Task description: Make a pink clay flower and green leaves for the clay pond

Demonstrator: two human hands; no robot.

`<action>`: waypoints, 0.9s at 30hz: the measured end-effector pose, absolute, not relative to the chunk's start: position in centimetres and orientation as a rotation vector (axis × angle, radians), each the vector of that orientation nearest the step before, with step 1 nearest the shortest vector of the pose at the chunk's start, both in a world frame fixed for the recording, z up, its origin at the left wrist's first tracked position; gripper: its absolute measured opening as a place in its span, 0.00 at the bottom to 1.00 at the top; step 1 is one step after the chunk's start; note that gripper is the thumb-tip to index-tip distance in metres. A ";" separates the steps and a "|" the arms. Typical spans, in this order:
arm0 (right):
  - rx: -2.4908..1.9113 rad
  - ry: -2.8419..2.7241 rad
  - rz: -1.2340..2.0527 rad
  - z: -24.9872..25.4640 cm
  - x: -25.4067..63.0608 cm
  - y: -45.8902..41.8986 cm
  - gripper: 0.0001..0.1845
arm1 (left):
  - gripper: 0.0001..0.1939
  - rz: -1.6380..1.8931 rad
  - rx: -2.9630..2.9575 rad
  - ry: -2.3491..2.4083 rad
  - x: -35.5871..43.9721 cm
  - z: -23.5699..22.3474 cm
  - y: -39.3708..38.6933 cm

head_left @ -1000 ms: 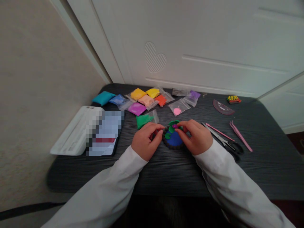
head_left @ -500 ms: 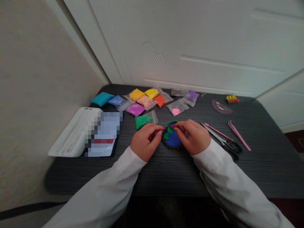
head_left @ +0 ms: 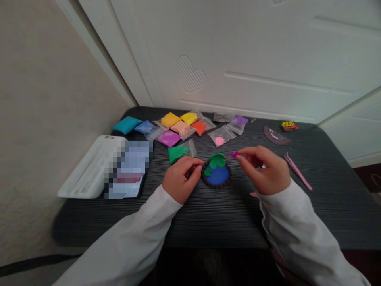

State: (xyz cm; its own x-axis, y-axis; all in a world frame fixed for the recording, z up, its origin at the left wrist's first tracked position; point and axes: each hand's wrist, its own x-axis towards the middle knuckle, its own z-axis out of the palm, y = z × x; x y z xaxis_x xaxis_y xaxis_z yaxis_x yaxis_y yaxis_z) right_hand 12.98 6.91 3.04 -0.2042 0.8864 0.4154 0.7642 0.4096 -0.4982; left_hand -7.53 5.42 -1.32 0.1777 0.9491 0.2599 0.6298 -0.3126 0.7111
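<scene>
A small round clay pond [head_left: 219, 176] lies on the dark table, blue inside with a brown beaded rim. Green clay lily pads [head_left: 217, 161] sit at its far side, and a smaller one lies at its left. The thumb and forefinger of my left hand [head_left: 183, 176] close on the pond's left rim. To the right of the pond, my right hand [head_left: 264, 169] pinches a tiny purple clay flower [head_left: 234, 154] between thumb and forefinger, raised off the table. The remaining fingers of my right hand are curled in.
Several bags of coloured clay [head_left: 180, 129] lie at the back. A phone [head_left: 131, 169] and white case [head_left: 92, 169] stand left. Pink tweezers [head_left: 298, 171], a protractor [head_left: 276, 136] and a small yellow-topped piece [head_left: 288, 126] are right. My right hand covers the scissors.
My right hand has lifted the purple flower off the lily pads and moved right with it, now covering the scissors and pink stick. My left hand stays at the pond's rim.
</scene>
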 end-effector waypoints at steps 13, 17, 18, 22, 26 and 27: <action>-1.926 -2.103 0.041 -1.5 20.9 13.1 0.13 | 0.10 0.939 2.003 1.483 -7.6 -1.5 5.6; -1.926 -2.104 0.041 -1.3 21.1 13.1 0.15 | 0.10 0.947 1.993 1.491 -7.7 -1.4 5.6; -1.920 -2.092 0.030 -1.0 21.0 13.1 0.16 | 0.10 0.951 1.995 1.493 -7.7 -1.4 5.6; -1.863 -2.130 -0.048 0.7 19.9 13.4 0.16 | 0.11 0.967 2.008 1.497 -7.6 -1.5 5.6; -1.863 -2.315 -0.053 1.5 16.9 15.1 0.19 | 0.11 0.982 2.017 1.516 -7.7 -1.6 5.7; -1.903 -2.341 -0.060 1.4 16.0 15.6 0.21 | 0.11 0.984 2.015 1.524 -7.8 -1.6 5.7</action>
